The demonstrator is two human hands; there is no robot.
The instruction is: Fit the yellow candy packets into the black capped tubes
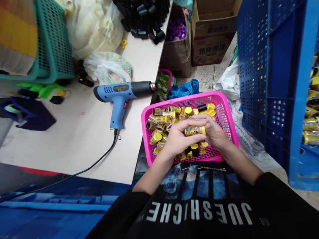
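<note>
Left hand (178, 136) clamped on a small yellow printed bottle (193, 130), thumb on the near side, fingers over the far side. Bottle lies roughly level, yellow cap (203, 130) end toward the right hand (215, 131). Right hand is cupped at that end, fingers curled and bunched against the left fingertips; thumb hidden, so can't tell if it's gripping or just touching. Both hands are together, over a bright pink plastic basket (146, 142) beside the table edge. Basket holds a jumble of similar yellow bottles (163, 119), some yellow-capped, plus loose yellow caps (211, 113) in the far right corner with a black cylinder (202, 108) next to them. White table (74, 142) on the left: blue heat gun (118, 99) on its side, black nozzle pointing toward the basket side, black cord (99, 161) trailing off left. Further back, knotted clear bag (109, 68) of pastel pieces, green plastic baskets (58, 39), pile of black parts (147, 20) at the far end. Beyond the pink basket: blue plastic bag (184, 89), cardboard box (176, 54) with purple pieces inside. Tall blue crate (274, 66) on the right, more yellow bottles visible beyond its wall.
</note>
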